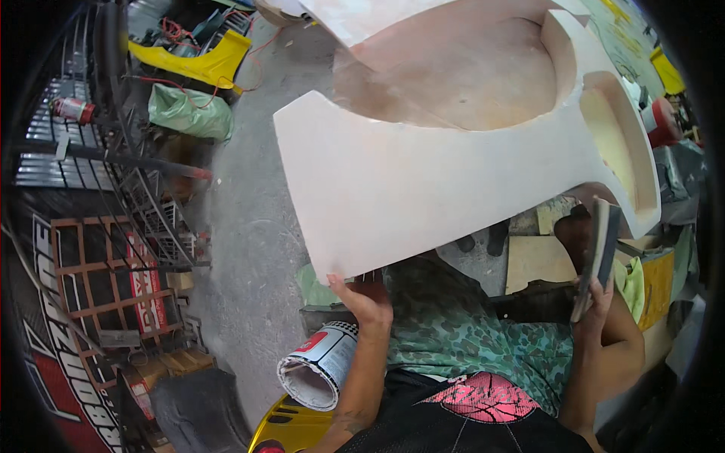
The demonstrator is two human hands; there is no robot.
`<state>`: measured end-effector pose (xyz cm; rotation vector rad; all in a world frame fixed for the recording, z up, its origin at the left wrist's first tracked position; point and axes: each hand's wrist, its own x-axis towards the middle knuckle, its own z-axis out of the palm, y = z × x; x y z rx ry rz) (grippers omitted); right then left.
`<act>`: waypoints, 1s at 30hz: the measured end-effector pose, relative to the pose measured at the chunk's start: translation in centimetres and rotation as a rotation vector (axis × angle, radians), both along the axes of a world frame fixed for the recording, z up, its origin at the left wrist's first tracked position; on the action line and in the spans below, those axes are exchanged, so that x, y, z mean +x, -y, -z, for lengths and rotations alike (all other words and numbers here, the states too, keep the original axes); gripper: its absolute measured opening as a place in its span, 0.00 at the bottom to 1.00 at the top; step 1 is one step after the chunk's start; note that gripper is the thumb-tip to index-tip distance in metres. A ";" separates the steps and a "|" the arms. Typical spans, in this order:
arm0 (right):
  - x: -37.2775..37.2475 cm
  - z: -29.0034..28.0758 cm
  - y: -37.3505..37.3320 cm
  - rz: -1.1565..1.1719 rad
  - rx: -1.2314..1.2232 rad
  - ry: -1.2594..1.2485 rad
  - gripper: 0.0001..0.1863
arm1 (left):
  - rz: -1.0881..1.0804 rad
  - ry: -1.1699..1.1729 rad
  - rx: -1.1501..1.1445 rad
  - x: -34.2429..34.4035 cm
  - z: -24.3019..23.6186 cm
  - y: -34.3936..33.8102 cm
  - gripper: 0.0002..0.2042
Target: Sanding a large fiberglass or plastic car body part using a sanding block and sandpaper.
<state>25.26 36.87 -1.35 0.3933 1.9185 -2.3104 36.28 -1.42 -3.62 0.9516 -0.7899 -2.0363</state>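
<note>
A large pale pinkish-white moulded panel (408, 177), with a deep curved cut-out and a matte, sanded-looking surface, lies tilted before me. My left hand (368, 300) grips its near left corner, thumb at the edge and fingers hidden underneath. In my right hand (596, 300) is a long, flat sanding block (600, 253), dark on one side, held upright just off the panel's near right end. My fingers wrap round the block's lower part. My legs, in camouflage shorts (461, 332), are partly under the panel.
An open white tub (317, 370) tilts by my left forearm, near a yellow glossy part (283, 426). To the left stand a metal rack (151, 204) and cardboard boxes (181, 362). A yellow car panel (196, 60) and a green sack (189, 112) lie far left. A green cloth (630, 287) hangs at right.
</note>
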 end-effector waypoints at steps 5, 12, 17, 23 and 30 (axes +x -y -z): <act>1.5 -1.2 3.5 -0.125 -0.031 0.018 0.39 | 0.154 0.029 -0.070 2.4 1.9 0.7 0.49; 3.7 -0.4 3.7 -0.193 0.145 -0.039 0.44 | 0.040 0.288 -0.118 2.7 -0.9 1.6 0.46; 3.6 -1.7 4.0 -0.225 0.142 -0.094 0.44 | -0.106 0.489 -0.984 2.3 -2.1 6.3 0.40; 3.7 -1.1 3.5 -0.207 0.105 -0.102 0.43 | 0.784 0.977 -1.796 -9.8 -7.8 3.4 0.38; 4.9 -1.0 2.1 -0.151 0.083 -0.089 0.40 | 0.897 1.147 -1.843 -16.2 -6.4 1.6 0.46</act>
